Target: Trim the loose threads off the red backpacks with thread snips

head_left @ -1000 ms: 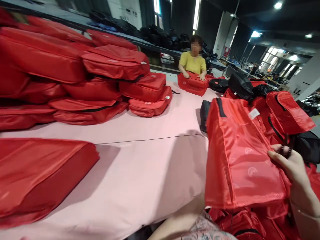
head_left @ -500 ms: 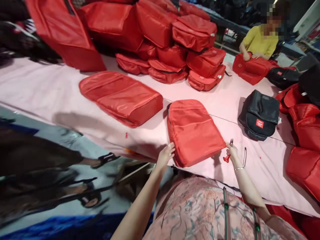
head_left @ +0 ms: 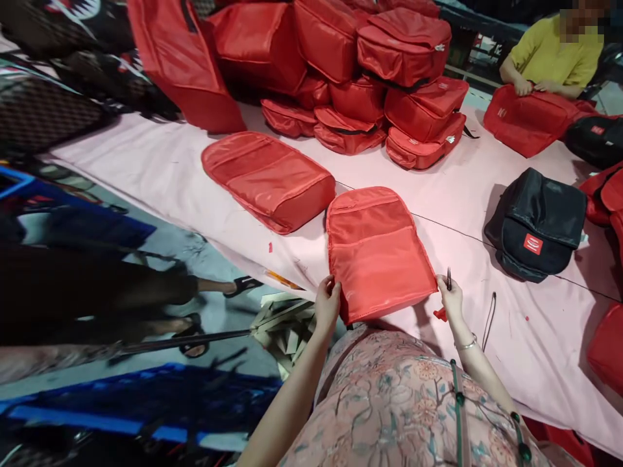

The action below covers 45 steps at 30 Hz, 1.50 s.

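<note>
The red bag (head_left: 372, 256) is lying on the pink-covered bench (head_left: 545, 350), spanning between the 2 grips and stretching away beyond them. The left grip (head_left: 329, 301) is pinching the bag's near left edge, fingers curling in; the right grip (head_left: 448, 295) is pinching the near right corner and also carrying a dark pointed tool (head_left: 448, 279), tips standing up.

The fabric is looking thin, smooth and glossy, so the bag is probably handling as light, soft and slightly slippery, sagging wherever no edge is supporting it. Nothing is suggesting fragility. The seamed rim, where both grips are holding, is likely giving a firmer purchase than the slick middle panels.

The bag's underside is staying out of sight, and the fingers are hiding the pinched spots. Just below the right grip, a red piece (head_left: 440, 314) is showing too small to tell whether it is belonging to the tool. Far beyond the right grip, the top edge is cutting off a person in a yellow top (head_left: 559, 55).
</note>
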Each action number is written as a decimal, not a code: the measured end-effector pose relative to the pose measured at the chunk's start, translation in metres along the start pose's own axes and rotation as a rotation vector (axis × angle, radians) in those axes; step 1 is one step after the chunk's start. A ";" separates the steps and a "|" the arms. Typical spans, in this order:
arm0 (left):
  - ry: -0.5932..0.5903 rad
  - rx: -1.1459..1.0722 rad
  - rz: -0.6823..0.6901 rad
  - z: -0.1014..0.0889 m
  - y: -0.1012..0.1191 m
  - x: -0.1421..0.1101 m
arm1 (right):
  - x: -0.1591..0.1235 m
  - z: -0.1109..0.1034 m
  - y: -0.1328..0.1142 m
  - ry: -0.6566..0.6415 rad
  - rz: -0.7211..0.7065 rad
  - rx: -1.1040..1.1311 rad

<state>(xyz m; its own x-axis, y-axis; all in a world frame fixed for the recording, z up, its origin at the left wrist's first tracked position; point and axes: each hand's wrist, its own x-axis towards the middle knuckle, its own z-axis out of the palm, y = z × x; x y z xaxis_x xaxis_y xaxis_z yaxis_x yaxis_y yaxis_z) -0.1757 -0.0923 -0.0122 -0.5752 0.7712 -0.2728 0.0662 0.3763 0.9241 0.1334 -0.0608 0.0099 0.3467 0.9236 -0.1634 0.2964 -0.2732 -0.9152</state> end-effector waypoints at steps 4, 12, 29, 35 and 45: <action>0.036 0.148 -0.050 0.017 0.011 -0.016 | -0.022 0.000 -0.007 0.096 -0.341 -0.191; -0.620 0.079 0.168 0.067 0.027 -0.062 | -0.056 -0.001 -0.019 -0.076 -0.628 -0.300; -0.707 0.950 1.155 0.142 0.047 0.016 | -0.020 -0.047 0.038 0.187 -0.410 -0.691; -0.653 0.934 1.123 0.135 0.034 -0.006 | 0.020 -0.061 0.036 0.183 -0.401 -0.663; -0.672 0.671 0.860 0.126 0.028 -0.058 | 0.013 -0.047 0.002 -0.030 -0.386 -0.505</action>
<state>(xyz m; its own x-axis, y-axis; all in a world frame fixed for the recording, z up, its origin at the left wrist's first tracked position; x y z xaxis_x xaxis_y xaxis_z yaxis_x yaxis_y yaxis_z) -0.0378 -0.0616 -0.0039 0.3671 0.9267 0.0803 0.7192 -0.3375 0.6073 0.1802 -0.0620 0.0233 0.1080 0.9861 0.1263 0.7806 -0.0054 -0.6250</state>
